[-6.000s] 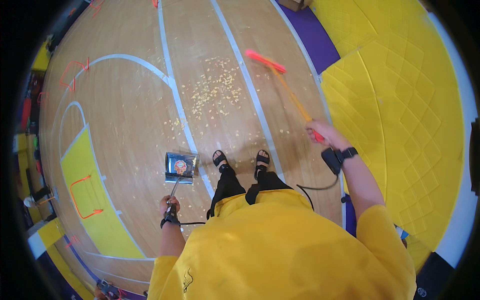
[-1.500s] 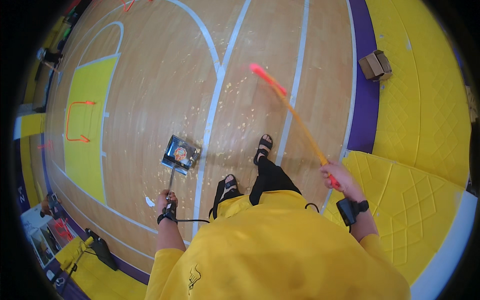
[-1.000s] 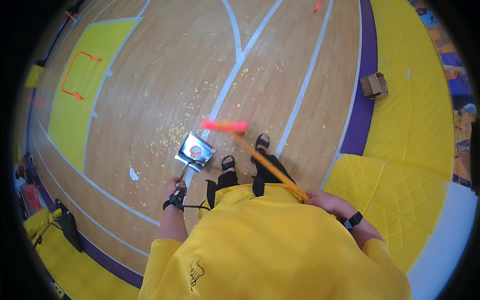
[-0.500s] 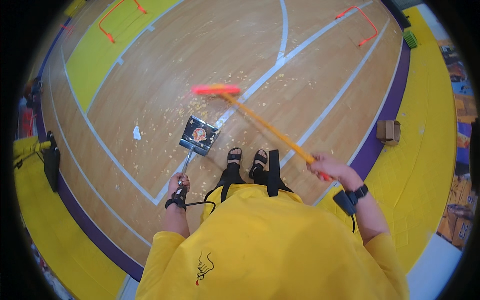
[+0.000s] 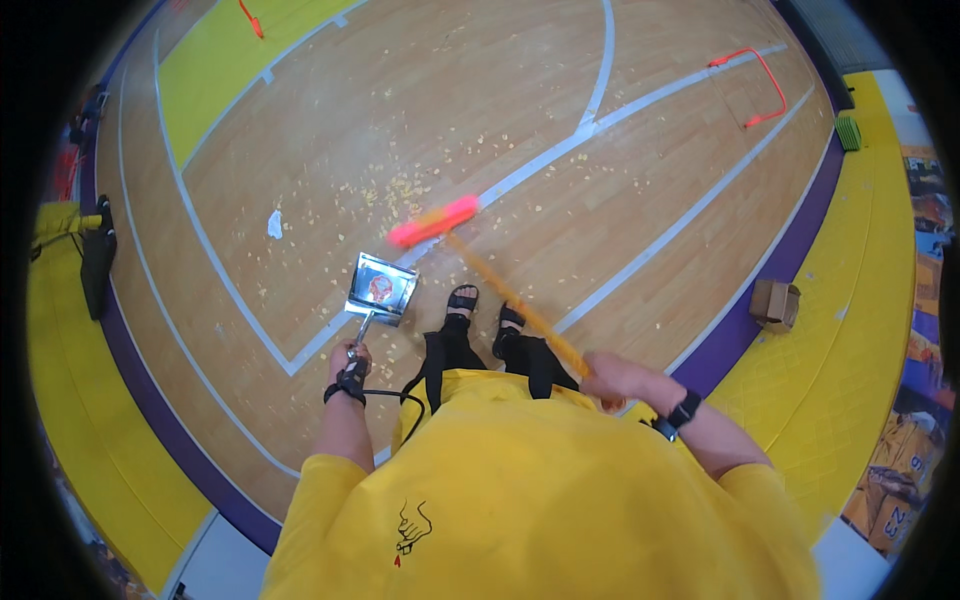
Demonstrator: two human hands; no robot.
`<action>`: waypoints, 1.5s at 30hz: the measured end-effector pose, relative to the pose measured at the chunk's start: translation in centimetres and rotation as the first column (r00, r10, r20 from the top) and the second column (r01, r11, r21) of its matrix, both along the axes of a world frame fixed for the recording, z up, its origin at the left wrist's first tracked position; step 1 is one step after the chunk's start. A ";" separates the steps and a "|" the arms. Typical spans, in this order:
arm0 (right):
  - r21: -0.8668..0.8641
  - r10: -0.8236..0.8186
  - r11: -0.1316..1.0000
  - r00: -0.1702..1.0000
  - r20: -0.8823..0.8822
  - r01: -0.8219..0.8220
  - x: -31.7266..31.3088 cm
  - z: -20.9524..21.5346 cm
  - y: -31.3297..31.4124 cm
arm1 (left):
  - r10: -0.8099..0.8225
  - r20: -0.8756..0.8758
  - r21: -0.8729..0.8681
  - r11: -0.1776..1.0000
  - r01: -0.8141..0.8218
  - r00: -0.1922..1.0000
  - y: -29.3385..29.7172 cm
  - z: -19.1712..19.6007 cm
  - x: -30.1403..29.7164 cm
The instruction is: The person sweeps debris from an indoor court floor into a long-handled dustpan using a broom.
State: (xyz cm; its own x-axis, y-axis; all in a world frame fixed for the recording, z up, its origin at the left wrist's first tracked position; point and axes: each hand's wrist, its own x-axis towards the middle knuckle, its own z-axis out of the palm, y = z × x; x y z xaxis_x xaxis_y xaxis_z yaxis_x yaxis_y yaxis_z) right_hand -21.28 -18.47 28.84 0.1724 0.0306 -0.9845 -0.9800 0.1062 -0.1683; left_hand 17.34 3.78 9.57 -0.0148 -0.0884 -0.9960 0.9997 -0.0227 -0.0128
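My left hand (image 5: 350, 362) is closed round the handle of a shiny metal dustpan (image 5: 399, 291), which has a reddish round print inside. The pan sits at or just above the floor; I cannot tell which. My right hand (image 5: 612, 378) grips the orange stick of a broom (image 5: 435, 221) with a red-orange head. The broom head, slightly blurred, is just beyond the pan's far right corner, apart from it. Pale yellowish flakes (image 5: 385, 190) are scattered over the wooden floor, thickest past the broom head.
A crumpled white paper (image 5: 274, 224) lies left of the flakes. My sandalled feet (image 5: 462, 298) stand right of the dustpan. Yellow padding (image 5: 780, 400) edges the court, with a cardboard box (image 5: 774, 304) at the right. An orange-red hurdle (image 5: 770, 85) stands far right.
The broom head has come nearer and tilted, and my right hand has moved left and toward my body. The dustpan has shifted slightly left and nearer, its tilt changed.
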 end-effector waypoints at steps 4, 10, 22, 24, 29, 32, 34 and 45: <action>0.051 -0.024 0.999 0.983 0.182 0.014 -3.7 0.0 0.9 | 0.041 0.015 0.011 0.999 -0.042 0.999 -0.1 -0.1 -0.6; 0.127 -0.095 0.989 0.975 0.200 0.070 -4.6 -0.2 -4.2 | 0.127 0.139 0.100 0.985 -0.142 0.982 1.3 1.5 -1.5; -0.186 -0.275 0.922 0.913 0.300 0.338 0.4 -10.7 -23.1 | 0.229 0.278 0.053 0.966 -0.253 0.933 -0.6 7.7 -3.4; -0.271 -0.272 0.898 0.922 0.277 0.347 2.4 -12.0 -23.7 | 0.238 0.262 0.105 0.956 -0.273 0.935 -0.1 7.1 -3.2; -0.295 0.159 0.949 0.975 0.159 -0.107 5.8 -12.0 -18.0 | 0.247 0.191 0.049 0.964 -0.261 0.950 3.2 3.5 -1.0; -0.170 0.098 0.983 0.980 0.175 -0.068 6.5 -6.4 -11.5 | 0.199 0.141 0.066 0.975 -0.210 0.970 4.9 2.4 1.4; -0.071 0.075 0.995 0.989 0.124 -0.066 6.1 -3.5 -9.2 | 0.147 0.124 0.057 0.986 -0.155 0.981 4.6 1.9 1.5; -0.072 0.093 0.995 0.939 0.330 -0.073 5.6 -2.6 -8.1 | 0.296 0.207 0.104 0.941 -0.321 0.933 10.7 0.5 2.3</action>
State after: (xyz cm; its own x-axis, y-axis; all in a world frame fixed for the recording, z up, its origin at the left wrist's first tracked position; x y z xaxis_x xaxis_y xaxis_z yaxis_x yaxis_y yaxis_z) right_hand -15.68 -26.56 26.21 0.4897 0.0036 -0.8719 -0.8719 0.0067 -0.4897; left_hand 19.63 14.45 10.06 0.1779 0.0751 -0.9812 0.9417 0.2763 0.1918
